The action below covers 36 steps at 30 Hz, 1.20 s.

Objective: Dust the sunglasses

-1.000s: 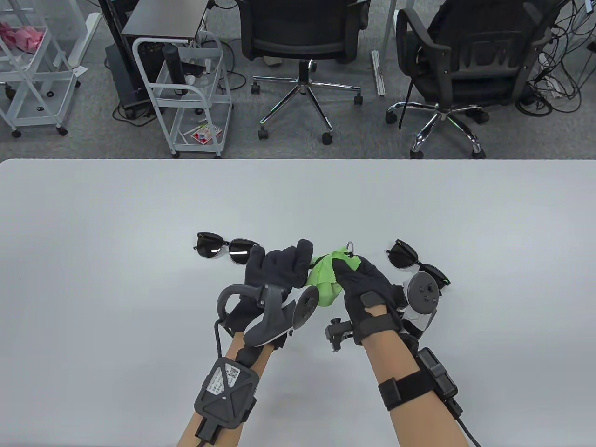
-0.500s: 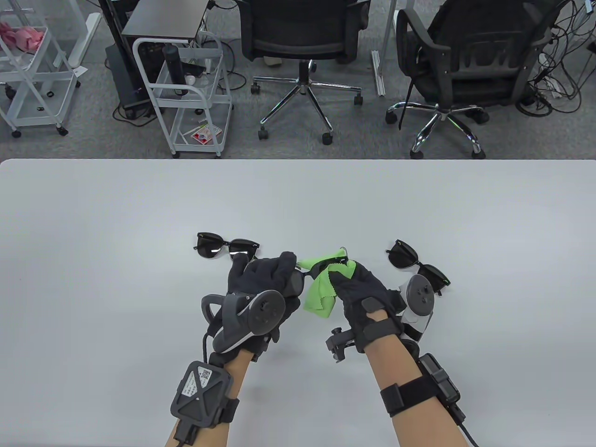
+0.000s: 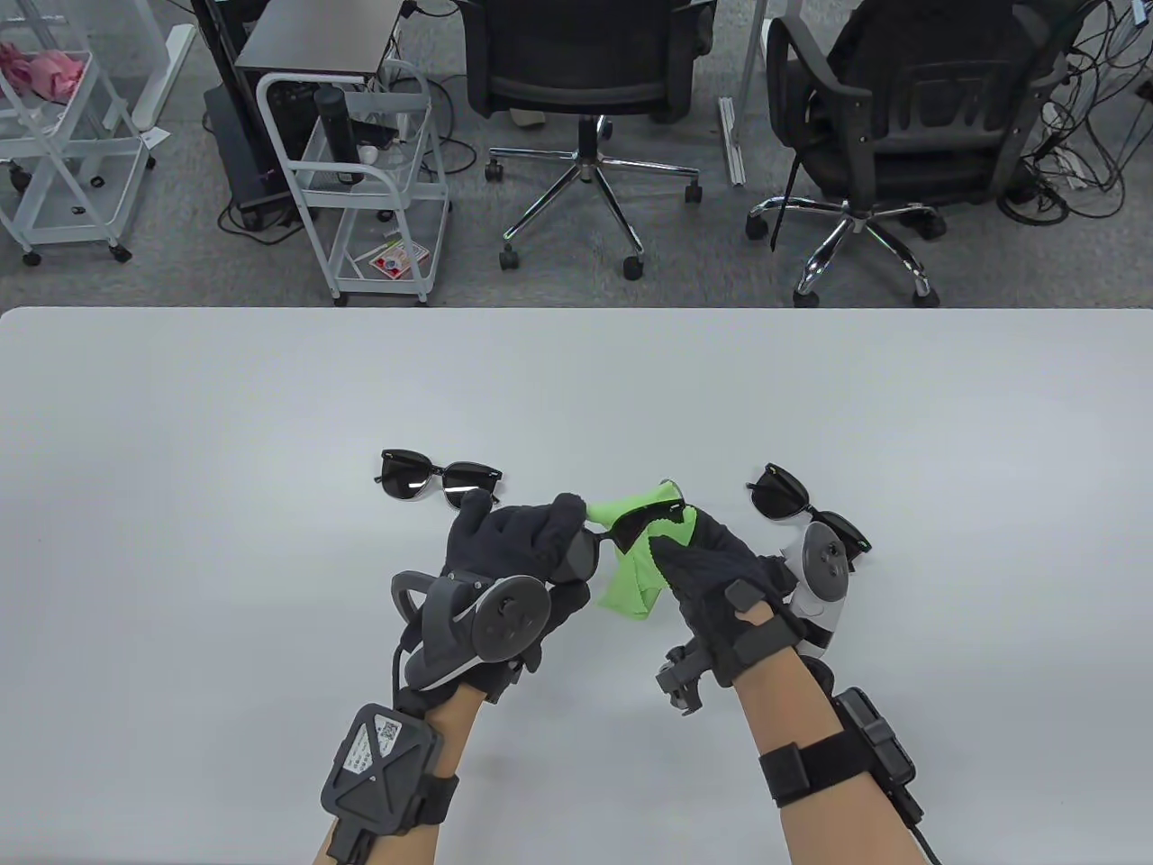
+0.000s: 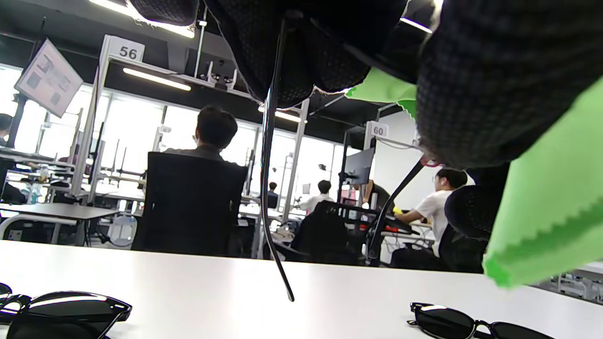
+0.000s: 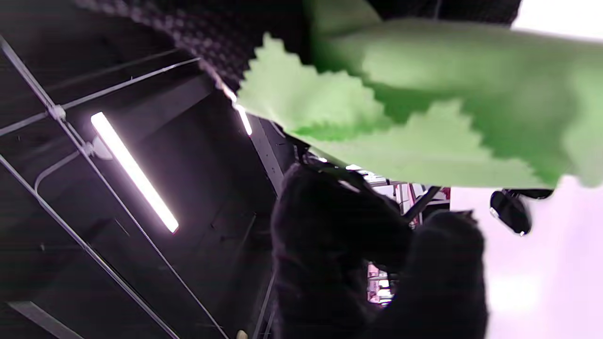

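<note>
Above the grey counter (image 3: 180, 405), the left hand (image 3: 518, 545) grips the held sunglasses (image 3: 621, 527) by their left end, long axis running left to right, and the right hand (image 3: 712, 563), pinching the green cloth (image 3: 630, 577), sits right against the nearer lens.
</note>
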Tool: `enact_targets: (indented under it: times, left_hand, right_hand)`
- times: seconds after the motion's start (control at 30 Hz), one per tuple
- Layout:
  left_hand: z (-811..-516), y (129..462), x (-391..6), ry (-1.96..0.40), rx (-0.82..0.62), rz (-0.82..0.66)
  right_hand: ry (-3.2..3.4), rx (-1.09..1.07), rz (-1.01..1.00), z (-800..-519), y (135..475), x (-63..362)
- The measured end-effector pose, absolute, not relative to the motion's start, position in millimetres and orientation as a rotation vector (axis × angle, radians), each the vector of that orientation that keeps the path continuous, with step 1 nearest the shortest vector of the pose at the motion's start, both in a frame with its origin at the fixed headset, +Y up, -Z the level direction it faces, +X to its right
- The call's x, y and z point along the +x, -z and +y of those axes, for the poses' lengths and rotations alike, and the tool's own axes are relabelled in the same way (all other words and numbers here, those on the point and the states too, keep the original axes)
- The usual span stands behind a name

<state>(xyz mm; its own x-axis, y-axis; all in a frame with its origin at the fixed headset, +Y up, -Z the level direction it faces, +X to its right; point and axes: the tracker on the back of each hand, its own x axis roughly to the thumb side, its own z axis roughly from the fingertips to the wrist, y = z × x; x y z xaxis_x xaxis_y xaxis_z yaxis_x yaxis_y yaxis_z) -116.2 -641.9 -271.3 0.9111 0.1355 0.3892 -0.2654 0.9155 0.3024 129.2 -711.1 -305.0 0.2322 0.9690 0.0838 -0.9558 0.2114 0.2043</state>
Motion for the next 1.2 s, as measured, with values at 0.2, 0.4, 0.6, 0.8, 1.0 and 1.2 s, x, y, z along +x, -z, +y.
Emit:
enact_targets:
  times: [0.2,0.4,0.6,0.8,1.0,1.2]
  left_hand:
    - [-640,267,-110,-0.185,0.375,-0.368]
    - [-640,267,-111,-0.182,0.374,-0.362]
    - [-641,267,-108,-0.178,0.374,-0.363]
    - [-642,265,-104,-0.122,0.376,-0.379]
    - [-643,267,-107,-0.122,0.365,-0.379]
    - [-641,264,-101,-0.132,0.364,-0.407]
  right_hand:
    - [-1.43,0.077,-0.108,-708,299,131]
    - [-1.369,0.27,-0.003,-703,302,133]
    - [-1.455,0.176,-0.125,-699,296,133]
    - [-1.349,0.168,-0.035,-708,298,136]
    - [-1.361,0.209,0.032,-708,302,136]
    - [-1.383,0.122,-0.05,-709,298,140]
